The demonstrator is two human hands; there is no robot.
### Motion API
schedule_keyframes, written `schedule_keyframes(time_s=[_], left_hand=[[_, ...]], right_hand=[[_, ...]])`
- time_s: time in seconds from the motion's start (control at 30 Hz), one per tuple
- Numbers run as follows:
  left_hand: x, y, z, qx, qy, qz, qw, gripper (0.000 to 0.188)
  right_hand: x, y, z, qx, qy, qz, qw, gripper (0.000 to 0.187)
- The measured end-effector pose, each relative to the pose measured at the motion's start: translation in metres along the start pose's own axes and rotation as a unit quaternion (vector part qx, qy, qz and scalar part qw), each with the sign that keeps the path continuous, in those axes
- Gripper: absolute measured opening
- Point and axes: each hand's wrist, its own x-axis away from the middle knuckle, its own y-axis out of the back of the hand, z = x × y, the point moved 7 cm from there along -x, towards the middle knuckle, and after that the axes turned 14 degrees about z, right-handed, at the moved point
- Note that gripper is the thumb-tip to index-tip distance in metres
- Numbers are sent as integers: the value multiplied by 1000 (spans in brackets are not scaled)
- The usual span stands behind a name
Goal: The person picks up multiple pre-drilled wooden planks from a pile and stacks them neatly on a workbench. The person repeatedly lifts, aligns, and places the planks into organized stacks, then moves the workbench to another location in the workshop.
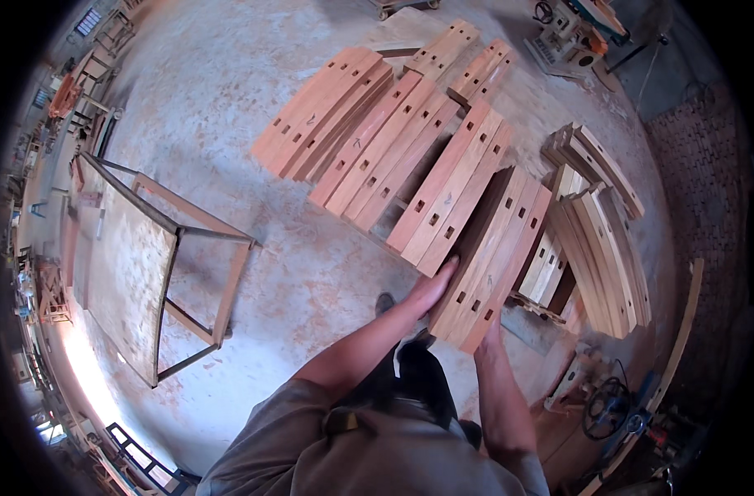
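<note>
A bundle of reddish-brown wooden boards with small rectangular mortise holes [494, 260] lies between my two hands at its near end. My left hand [436, 283] presses against the bundle's left side, its fingers partly hidden by the wood. On the opposite side my right hand [490, 337] grips the near right edge, its fingertips out of sight. Just left of the bundle, close to my left hand, stands a row of similar mortised boards [447, 194]. Further left is another stack of slightly curved boards [319, 107]. Whether the held bundle is lifted or still resting, I cannot tell.
More mortised boards [604, 256] are stacked at right, and shorter ones [443, 50] at the far end. A worn table with a metal-edged top [137, 264] stands at left. Machines [567, 37] occupy the far right, and one with a handwheel [606, 409] the near right.
</note>
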Motion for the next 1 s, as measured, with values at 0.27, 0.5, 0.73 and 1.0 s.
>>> schedule_keyframes(time_s=[0.27, 0.5, 0.73, 1.0], left_hand=[[-32, 1, 46, 75, 44, 29, 996, 93], [-20, -18, 83, 203, 0, 105, 973, 73], [51, -59, 95, 197, 15, 115, 973, 71], [54, -53, 136, 251, 37, 120, 960, 70]], right_hand=[[-18, 11, -8, 1, -35, 28, 999, 56], [24, -16, -13, -22, -39, 26, 999, 55], [57, 14, -50, -7, -42, 64, 997, 63], [73, 15, -68, -11, -23, 91, 995, 59]])
